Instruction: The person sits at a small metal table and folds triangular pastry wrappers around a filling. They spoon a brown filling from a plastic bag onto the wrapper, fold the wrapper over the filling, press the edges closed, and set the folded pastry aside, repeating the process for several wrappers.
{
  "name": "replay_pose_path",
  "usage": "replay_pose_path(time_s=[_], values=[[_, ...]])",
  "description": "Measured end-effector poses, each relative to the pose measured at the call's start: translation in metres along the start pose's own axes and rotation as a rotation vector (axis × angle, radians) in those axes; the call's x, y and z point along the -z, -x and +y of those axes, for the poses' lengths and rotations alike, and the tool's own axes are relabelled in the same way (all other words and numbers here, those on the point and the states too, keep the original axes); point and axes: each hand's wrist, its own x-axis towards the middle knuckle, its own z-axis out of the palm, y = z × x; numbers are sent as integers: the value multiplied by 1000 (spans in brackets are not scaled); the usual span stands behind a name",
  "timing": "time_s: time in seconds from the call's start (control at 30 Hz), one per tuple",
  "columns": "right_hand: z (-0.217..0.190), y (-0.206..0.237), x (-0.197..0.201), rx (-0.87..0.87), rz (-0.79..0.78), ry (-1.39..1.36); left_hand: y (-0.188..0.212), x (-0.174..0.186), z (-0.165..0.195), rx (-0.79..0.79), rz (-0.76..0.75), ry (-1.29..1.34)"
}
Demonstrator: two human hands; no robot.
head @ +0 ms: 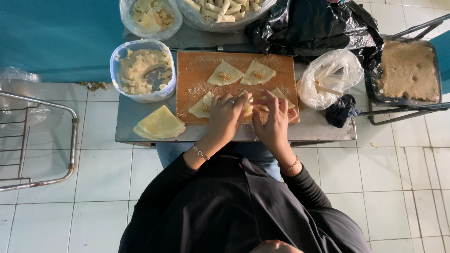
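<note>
Both hands work close together on a pastry wrapper at the near edge of the wooden board; the left hand and right hand pinch it with fingertips. Three filled wrappers lie around them. A wrapper stack and a paste tub sit left on the counter, a clear bag right.

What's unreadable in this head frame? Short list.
1. Pale folded wrapper on the orange wooden cutting board: mostly covered by the left hand and right hand, so each hand's grip is unclear.
2. Clear bag of rolled pastries: cut off by the top edge.
3. Contents of the crumpled black plastic bag: hidden by its folds.
</note>
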Motion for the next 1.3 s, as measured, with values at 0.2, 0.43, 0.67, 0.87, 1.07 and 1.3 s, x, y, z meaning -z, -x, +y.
replay_pose_path(time_s=[0.2, 0.43, 0.67, 0.87, 1.07, 1.3], values=[[-1, 0, 0, -17, -76, -1, -1, 1, -6, -37, -44, -22], [10, -6, 11, -16, -184, -70, 0, 1, -21, -27, -213, 30], [12, -9, 15, 21, -191, -58, -1, -3, -21, 11, -80, 92], [13, -9, 1, 38, -82, -12, -2, -3, -21, 35, -74, 112], [11, -13, 0, -21, -84, -36, -2, -7, -24, 79, -68, 209], [-1, -19, -3, 17, -66, 67, -8, -6, -16, 89, -51, 85]])
